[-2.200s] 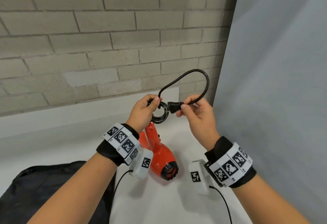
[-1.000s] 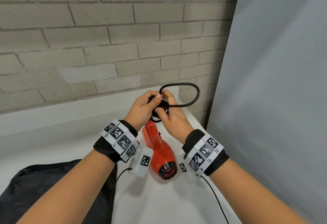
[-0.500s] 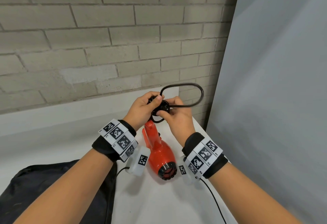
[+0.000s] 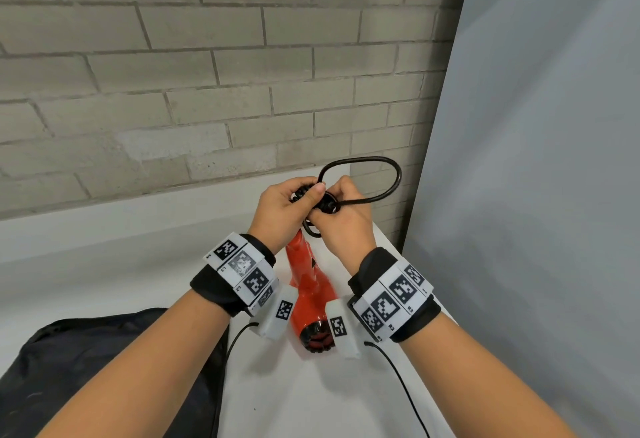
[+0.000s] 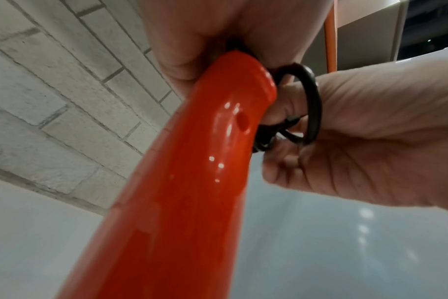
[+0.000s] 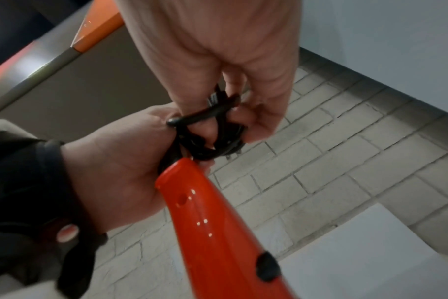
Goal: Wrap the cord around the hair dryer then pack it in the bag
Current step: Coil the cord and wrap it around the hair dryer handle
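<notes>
A glossy red hair dryer [image 4: 308, 285] hangs handle-up above the white table, its barrel end pointing toward me. Its black cord [image 4: 388, 174] is coiled at the top of the handle, with one loose loop arching up to the right. My left hand [image 4: 287, 209] grips the handle top and the coil [image 5: 310, 105], thumb pressed over it. My right hand [image 4: 343, 219] pinches the cord at the coil [image 6: 207, 129], fingers tucked among the loops. The plug is hidden in the hands. A black bag [image 4: 104, 368] lies at the lower left on the table.
The white table [image 4: 311, 403] ends at a brick wall [image 4: 173, 74] behind and a grey panel [image 4: 536, 160] close on the right. Thin black wrist-camera cables [image 4: 398, 378] trail toward me across the table.
My right hand brought the plug end in from the right to the coil and closed against my left hand. The free loop shrank and now lies flatter.
</notes>
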Demonstrator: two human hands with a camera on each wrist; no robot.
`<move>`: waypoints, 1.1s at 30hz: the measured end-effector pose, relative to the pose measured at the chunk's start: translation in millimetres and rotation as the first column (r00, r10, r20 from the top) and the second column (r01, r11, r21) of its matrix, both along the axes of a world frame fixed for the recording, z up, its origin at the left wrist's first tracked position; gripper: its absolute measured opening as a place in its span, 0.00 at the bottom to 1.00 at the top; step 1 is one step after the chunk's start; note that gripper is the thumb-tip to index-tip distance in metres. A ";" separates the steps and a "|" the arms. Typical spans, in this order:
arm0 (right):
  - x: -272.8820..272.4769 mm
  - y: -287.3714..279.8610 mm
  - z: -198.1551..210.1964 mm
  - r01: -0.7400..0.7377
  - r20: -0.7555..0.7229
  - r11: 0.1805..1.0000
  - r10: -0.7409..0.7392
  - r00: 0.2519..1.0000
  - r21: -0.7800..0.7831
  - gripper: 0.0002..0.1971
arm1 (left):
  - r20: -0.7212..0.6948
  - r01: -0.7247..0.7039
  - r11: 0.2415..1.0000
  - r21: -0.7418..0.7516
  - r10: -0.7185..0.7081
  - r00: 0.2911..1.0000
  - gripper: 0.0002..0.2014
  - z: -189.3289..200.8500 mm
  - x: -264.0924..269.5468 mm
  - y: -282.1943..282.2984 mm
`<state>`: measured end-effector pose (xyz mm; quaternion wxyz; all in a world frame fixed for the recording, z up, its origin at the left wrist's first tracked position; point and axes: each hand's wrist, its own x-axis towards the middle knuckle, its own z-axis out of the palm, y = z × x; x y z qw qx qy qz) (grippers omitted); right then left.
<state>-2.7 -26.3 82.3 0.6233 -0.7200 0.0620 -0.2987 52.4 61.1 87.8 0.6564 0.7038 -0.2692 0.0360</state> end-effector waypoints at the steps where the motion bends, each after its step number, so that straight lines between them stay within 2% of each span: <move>1: -0.9 0.0 0.0 0.002 0.002 1.000 -0.002 1.000 -0.009 0.18 | 0.008 -0.001 1.000 0.002 0.001 1.000 0.08 0.3 0.8 0.3; 9: 8.7 -5.5 -7.9 0.054 -0.013 0.999 -0.054 0.998 -0.001 0.19 | 0.024 -0.019 0.999 -0.033 0.020 1.000 0.08 -2.3 -2.3 -7.6; 10: 12.1 -7.0 -10.0 0.088 0.008 0.995 -0.088 0.996 -0.045 0.16 | 0.027 0.014 0.999 -0.041 -0.013 1.000 0.09 -1.7 -4.9 -8.1; 12: 16.7 -13.0 -15.5 0.126 0.072 0.987 -0.119 0.990 -0.101 0.01 | 0.084 0.088 0.996 0.001 -0.087 0.993 0.11 -3.1 -11.9 -10.5; 14: 17.1 -20.1 -20.4 0.200 0.072 0.966 -0.191 0.979 -0.164 0.06 | 0.138 0.106 0.993 0.057 -0.113 0.984 0.13 -5.7 -17.4 -13.9; 15: 15.2 -23.3 -20.1 0.196 0.093 0.957 -0.179 0.979 -0.214 0.07 | 0.123 0.105 0.993 0.051 -0.110 0.986 0.13 -5.2 -17.6 -15.1; 17: 10.3 -29.0 -17.8 0.083 0.084 0.947 -0.060 0.995 -0.310 0.09 | 0.060 0.118 0.993 0.020 -0.119 0.991 0.10 -1.9 -14.5 -14.9; 20: 0.2 -40.2 -17.3 -0.183 -0.037 0.947 0.179 0.983 -0.264 0.05 | 0.037 0.104 0.993 0.057 -0.106 0.994 0.05 1.6 -8.2 -10.7; 22: -8.1 -52.6 -22.4 -0.292 -0.131 0.903 0.263 0.956 -0.315 0.12 | -0.031 0.141 0.990 0.027 -0.141 0.990 0.06 3.6 -7.4 -6.9; 24: -17.8 -64.7 -29.1 -0.320 -0.232 0.839 0.238 0.943 -0.440 0.14 | -0.093 0.215 0.976 -0.015 -0.216 0.972 0.06 5.4 -8.2 -4.2; 26: -24.0 -79.0 -41.4 -0.297 -0.336 0.786 0.122 0.934 -0.542 0.12 | -0.125 0.257 0.965 -0.045 -0.261 0.957 0.06 7.7 -10.5 -3.1; 28: -24.4 -92.9 -55.6 -0.307 -0.475 0.759 -0.004 0.880 -0.574 0.12 | -0.141 0.272 0.958 -0.090 -0.282 0.949 0.10 9.6 -12.7 -2.4; 29: -24.6 -99.0 -62.2 -0.337 -0.557 0.734 -0.067 0.828 -0.589 0.12 | -0.142 0.279 0.954 -0.109 -0.293 0.945 0.11 10.6 -13.9 -2.1; 31: -26.4 -108.4 -70.7 -0.451 -0.711 0.672 -0.160 0.685 -0.586 0.13 | -0.147 0.282 0.950 -0.132 -0.300 0.943 0.12 10.9 -15.4 -1.9; 33: -29.4 -109.4 -72.7 -0.553 -0.812 0.645 -0.190 0.552 -0.527 0.15 | -0.167 0.259 0.954 -0.149 -0.282 0.945 0.12 10.5 -15.8 -1.1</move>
